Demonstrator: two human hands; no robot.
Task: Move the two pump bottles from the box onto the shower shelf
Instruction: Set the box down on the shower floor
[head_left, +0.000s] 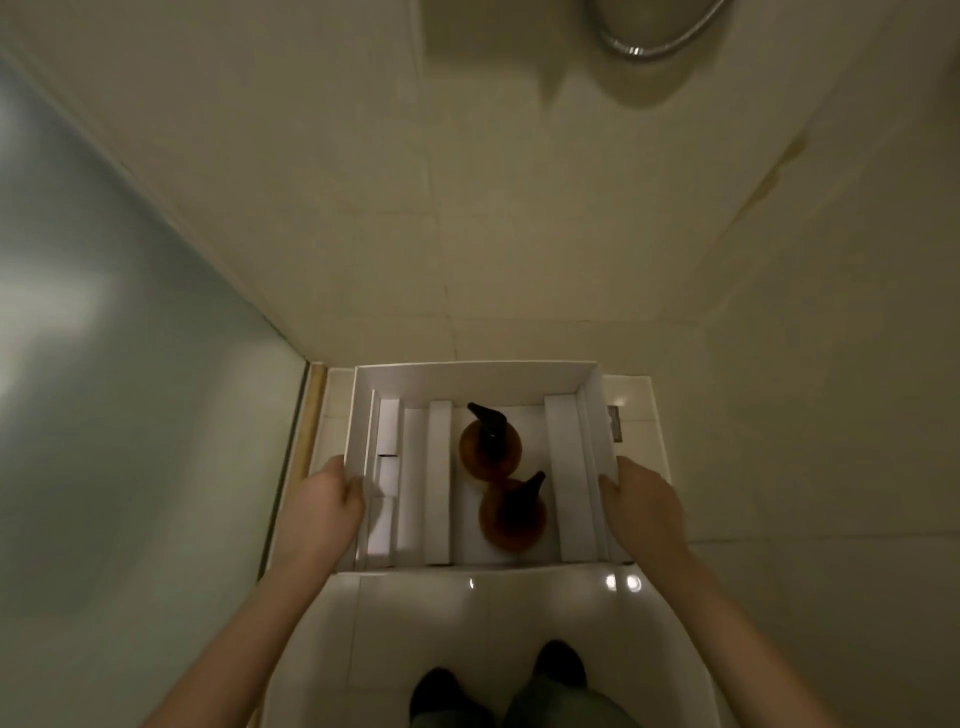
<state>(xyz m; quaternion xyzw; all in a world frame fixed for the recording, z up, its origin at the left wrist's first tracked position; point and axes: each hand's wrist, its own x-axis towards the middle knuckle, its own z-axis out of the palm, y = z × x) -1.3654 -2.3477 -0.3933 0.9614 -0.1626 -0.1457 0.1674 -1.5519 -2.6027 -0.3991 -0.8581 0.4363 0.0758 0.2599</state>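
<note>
Your left hand (332, 501) and right hand (641, 501) are bare, with no gloves, rings or watch showing. Both of your forearms are uncovered as far down as the frame reaches, so no sleeves or cuffs appear. At the bottom edge you can see your two dark shoes (561, 662), rounded at the toes, their details lost in the dim light. Just below them your trouser legs (556, 701) show as muted grey-green fabric.
</note>
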